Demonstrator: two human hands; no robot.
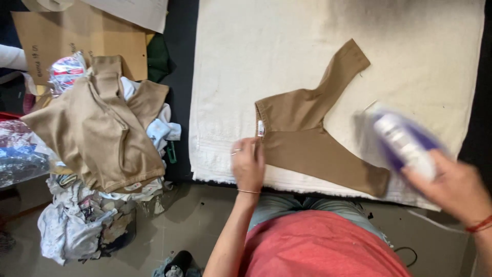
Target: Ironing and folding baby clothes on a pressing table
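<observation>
Now the left hand (248,165) lies flat, fingers together, on the tan leggings (312,138) beside their small white label (261,128), near the front edge of the white pad (287,56). The right hand (453,187) is clamped on a blurred purple-and-white iron (405,141).

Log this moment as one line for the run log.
left hand: flat on waistband of tan leggings | right hand: holding purple iron, blurred | surface: white cloth | beside: clothes pile
</observation>
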